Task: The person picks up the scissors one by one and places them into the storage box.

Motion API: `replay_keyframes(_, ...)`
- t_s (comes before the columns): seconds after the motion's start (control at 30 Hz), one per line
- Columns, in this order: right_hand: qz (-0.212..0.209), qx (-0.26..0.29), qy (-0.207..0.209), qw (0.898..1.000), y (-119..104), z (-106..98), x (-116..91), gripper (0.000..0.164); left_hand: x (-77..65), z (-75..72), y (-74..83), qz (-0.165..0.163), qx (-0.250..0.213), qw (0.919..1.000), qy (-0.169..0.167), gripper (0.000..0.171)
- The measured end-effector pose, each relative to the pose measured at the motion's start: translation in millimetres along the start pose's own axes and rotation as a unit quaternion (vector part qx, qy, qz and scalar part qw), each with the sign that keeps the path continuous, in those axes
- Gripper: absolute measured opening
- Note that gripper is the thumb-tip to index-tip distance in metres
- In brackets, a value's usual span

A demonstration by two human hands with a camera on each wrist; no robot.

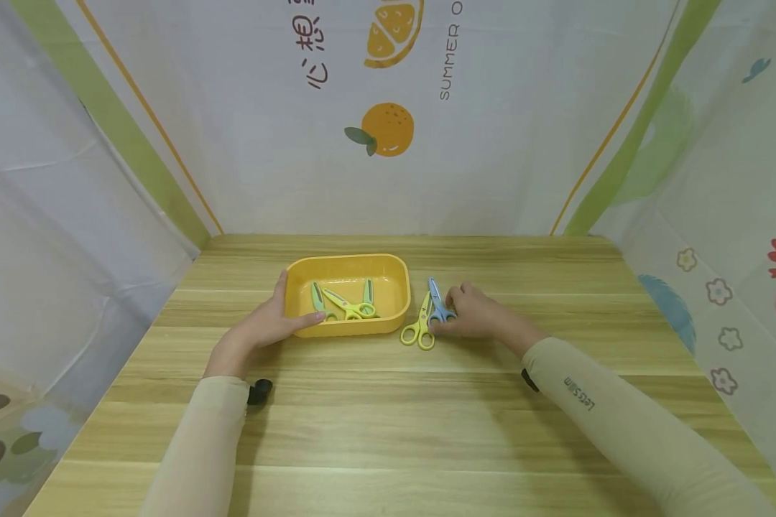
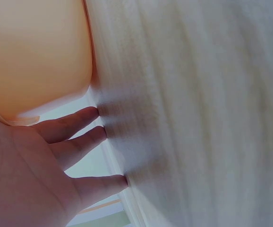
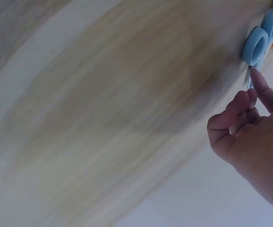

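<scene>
My left hand (image 1: 268, 316) rests against the left end of a yellow plastic bin (image 1: 397, 287), thumb along its front rim. In the left wrist view its other fingers (image 2: 82, 144) stretch straight beside the bin wall (image 2: 37, 52), tips at the tabletop. The bin contains yellow scissors (image 1: 356, 310) and two green-bladed scissors, one at the left (image 1: 317, 296). Right of the bin, my right hand (image 1: 475, 312) has curled fingers and pinches blue scissors (image 1: 436, 294) near the handles. These overlap yellow-handled scissors (image 1: 425, 316) on the table. In the right wrist view the thumb meets the blue handle (image 3: 256, 46).
The wood-grain table (image 1: 388, 416) extends toward me and to both sides. A white curtain with an orange print (image 1: 388, 129) hangs behind its far edge, and patterned curtains flank it. A black wrist mount (image 1: 259, 391) sticks out beside my left sleeve.
</scene>
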State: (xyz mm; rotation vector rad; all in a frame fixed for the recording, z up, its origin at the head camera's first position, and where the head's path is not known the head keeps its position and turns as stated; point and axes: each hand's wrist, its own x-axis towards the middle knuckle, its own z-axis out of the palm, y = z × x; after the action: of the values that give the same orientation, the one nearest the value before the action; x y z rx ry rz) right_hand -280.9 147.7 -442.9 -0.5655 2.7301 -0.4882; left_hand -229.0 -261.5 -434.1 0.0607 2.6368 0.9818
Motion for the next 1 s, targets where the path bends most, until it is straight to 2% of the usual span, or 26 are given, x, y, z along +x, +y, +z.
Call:
replay_keyframes(0.37, 0.010, 0.003, 0.008, 1.000, 2.5, 2.7, -1.6, 0.062, 0.3, 0.5, -0.1, -0.003, 0.005, 1.0000, 0.000, 0.140)
replay_keyframes(1.0, 0.009, -0.012, 0.013, 1.000, 14.2, -1.1, -6.3, 0.058, 0.6, 0.1, -0.5, -0.001, 0.008, 1.0000, 0.002, 0.140)
